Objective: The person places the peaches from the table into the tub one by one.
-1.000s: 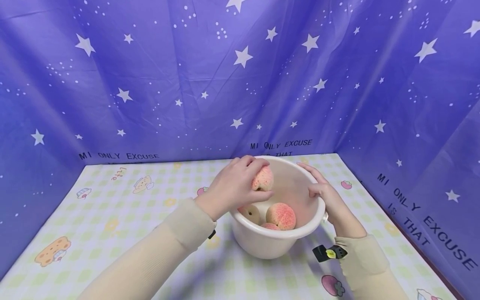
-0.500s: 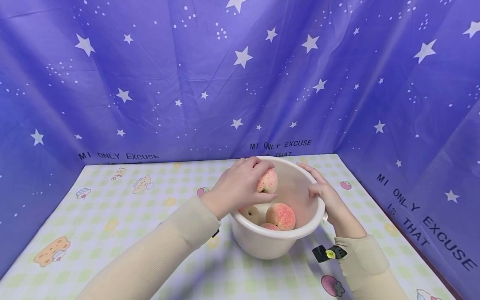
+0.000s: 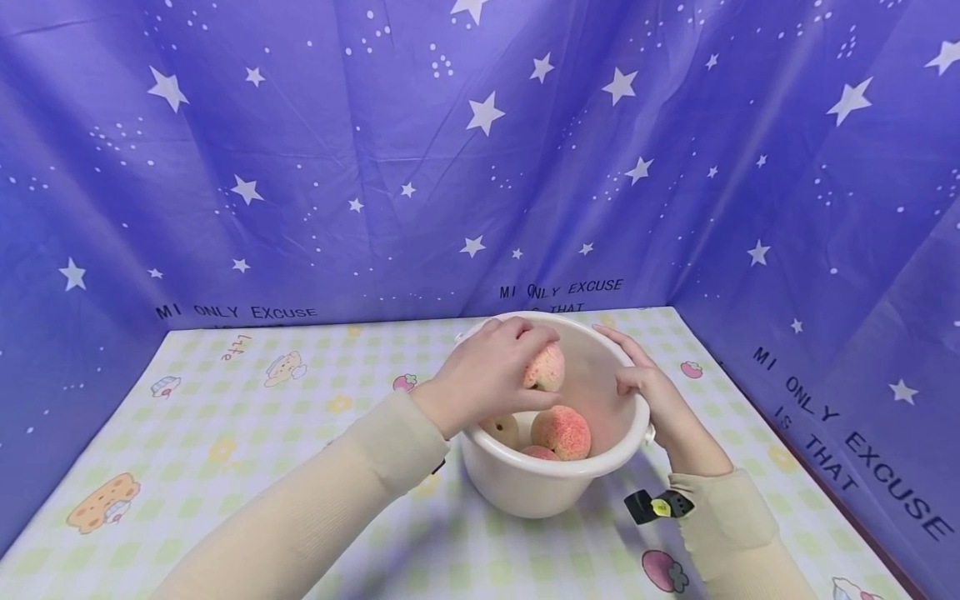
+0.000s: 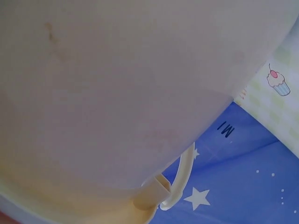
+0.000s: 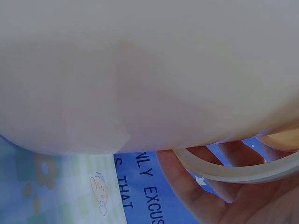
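My left hand [image 3: 480,371] holds a pink, fuzzy peach [image 3: 547,367] within the mouth of a white bucket [image 3: 525,492], with fingers over its top and the thumb below. Below it in the bucket lie a pink-topped peach [image 3: 564,432], another peach [image 3: 540,452] partly hidden by the rim, and a paler one [image 3: 504,428] at the left. My right hand [image 3: 663,400] grips the bucket's right rim, its thumb over the inner side. In the right wrist view, the fingers [image 5: 187,182] of that hand show past the bucket's curved handle [image 5: 233,177].
A checked, cartoon-printed cloth [image 3: 247,467] covers the table under the bucket. Blue curtains with white stars [image 3: 420,150] rise behind and at both sides. The bucket's wall [image 4: 107,93] fills much of the left wrist view, with a handle [image 4: 183,175] hinged at its rim.
My left hand has moved slightly right and down with the peach, further over the bucket's middle. The right hand, the bucket and the peaches inside stay where they were.
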Tool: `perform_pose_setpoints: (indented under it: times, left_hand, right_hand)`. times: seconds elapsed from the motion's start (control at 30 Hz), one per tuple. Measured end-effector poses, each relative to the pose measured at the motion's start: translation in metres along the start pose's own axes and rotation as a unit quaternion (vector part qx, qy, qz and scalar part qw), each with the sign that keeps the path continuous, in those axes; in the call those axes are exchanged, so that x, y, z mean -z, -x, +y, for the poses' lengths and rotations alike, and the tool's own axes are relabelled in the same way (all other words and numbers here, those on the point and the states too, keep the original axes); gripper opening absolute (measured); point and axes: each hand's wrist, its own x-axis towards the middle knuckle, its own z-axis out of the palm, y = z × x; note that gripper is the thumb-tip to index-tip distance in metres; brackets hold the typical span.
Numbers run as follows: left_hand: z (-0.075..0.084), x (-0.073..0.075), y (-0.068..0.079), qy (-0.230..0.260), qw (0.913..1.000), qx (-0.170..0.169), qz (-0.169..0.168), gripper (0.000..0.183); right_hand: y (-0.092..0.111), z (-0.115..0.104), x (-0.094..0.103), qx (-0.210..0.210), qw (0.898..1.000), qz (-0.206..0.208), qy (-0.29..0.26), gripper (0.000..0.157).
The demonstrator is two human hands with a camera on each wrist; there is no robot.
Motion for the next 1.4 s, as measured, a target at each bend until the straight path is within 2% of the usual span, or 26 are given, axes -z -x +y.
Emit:
perform_pose_setpoints:
  times: [0.2, 0.67, 1.07, 1.4]
  left_hand:
    - [-0.001, -0.003, -0.002, -0.012, 0.9996, -0.024, 0.013, 0.061]
    - [-0.002, -0.007, 0.001, -0.016, 0.9993, -0.029, 0.018, 0.066]
    - [-0.003, -0.007, 0.004, -0.025, 0.9993, -0.023, 0.016, 0.061]
    - [-0.005, -0.003, 0.010, 0.008, 0.9999, 0.001, 0.011, 0.060]
  right_hand:
    - [0.000, -0.001, 0.000, 0.000, 1.000, 0.002, 0.003, 0.087]
    - [0.000, 0.000, 0.000, 0.002, 1.000, -0.003, -0.006, 0.087]
    - [0.000, 0.000, 0.000, -0.004, 1.000, -0.009, 0.010, 0.089]
    - [0.000, -0.002, 0.004, -0.017, 0.999, -0.032, 0.028, 0.093]
